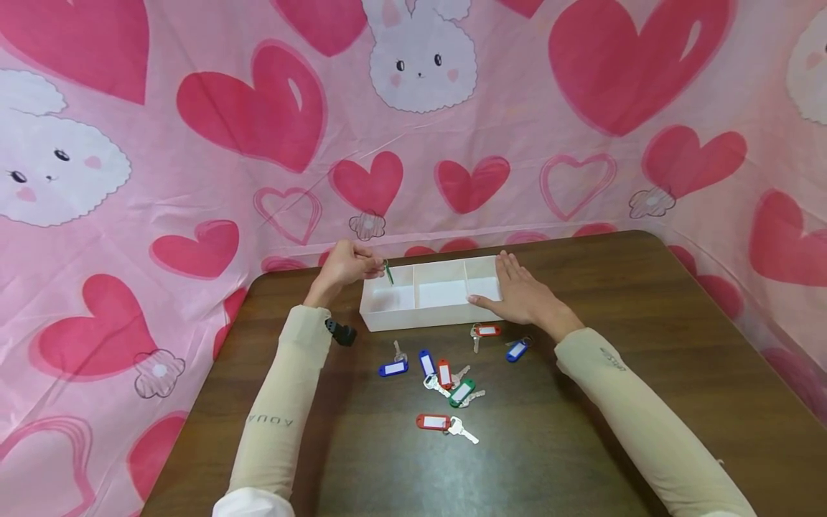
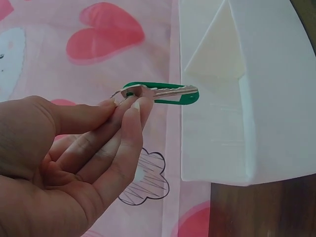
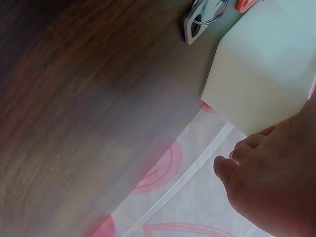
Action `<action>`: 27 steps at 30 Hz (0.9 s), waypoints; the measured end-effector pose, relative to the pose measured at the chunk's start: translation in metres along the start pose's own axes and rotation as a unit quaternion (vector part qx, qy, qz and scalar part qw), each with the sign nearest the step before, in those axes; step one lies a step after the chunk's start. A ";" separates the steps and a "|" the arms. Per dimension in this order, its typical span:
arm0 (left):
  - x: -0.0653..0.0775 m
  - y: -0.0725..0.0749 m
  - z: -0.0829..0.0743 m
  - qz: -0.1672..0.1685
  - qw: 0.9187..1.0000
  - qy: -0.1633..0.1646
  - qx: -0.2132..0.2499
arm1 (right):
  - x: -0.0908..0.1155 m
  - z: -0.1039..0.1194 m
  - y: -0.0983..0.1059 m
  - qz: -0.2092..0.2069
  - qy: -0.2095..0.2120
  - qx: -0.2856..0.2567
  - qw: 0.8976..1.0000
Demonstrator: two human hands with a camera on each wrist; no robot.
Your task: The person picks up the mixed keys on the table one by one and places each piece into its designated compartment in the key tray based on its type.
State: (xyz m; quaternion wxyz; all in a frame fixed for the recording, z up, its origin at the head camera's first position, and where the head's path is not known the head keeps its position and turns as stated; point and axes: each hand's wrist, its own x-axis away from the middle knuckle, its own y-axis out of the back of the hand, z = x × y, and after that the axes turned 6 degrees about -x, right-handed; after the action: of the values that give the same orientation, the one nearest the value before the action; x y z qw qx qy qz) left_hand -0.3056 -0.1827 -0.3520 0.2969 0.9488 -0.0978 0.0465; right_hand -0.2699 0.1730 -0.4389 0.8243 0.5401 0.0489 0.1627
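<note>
Left wrist | green-tagged key [image 2: 174, 92] | pinched, jutting out from left hand [image 2: 84, 160]

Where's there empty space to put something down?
The wooden table is bare right of the right sleeve, and between it and the left sleeve, nearer the camera than the front red tag. It's crowded between that tag and the white tray, where tagged keys lie.

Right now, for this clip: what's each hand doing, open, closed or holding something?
Left hand: closed, pinching a green-tagged key.
Right hand: open, touching the box at its right end.
</note>
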 end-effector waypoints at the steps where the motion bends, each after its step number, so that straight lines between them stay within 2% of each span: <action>1: -0.001 0.000 -0.001 0.002 1.000 0.001 -0.003 | 0.000 0.000 0.000 0.000 0.000 0.000 1.000; 14: -0.016 -0.005 -0.009 0.005 0.999 0.005 -0.040 | 0.001 -0.001 -0.001 -0.002 0.002 0.003 1.000; 23: -0.028 -0.008 -0.006 0.010 1.000 0.007 0.010 | 0.001 -0.003 -0.001 -0.001 0.001 0.004 1.000; 27: -0.032 -0.007 -0.002 0.014 1.000 0.017 0.010 | 0.001 -0.003 -0.002 -0.001 0.001 0.003 1.000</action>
State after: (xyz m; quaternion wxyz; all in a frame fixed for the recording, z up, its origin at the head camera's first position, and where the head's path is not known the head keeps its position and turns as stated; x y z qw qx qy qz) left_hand -0.3356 -0.1709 -0.3591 0.2883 0.9493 -0.1057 0.0674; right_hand -0.2691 0.1751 -0.4415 0.8227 0.5424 0.0508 0.1627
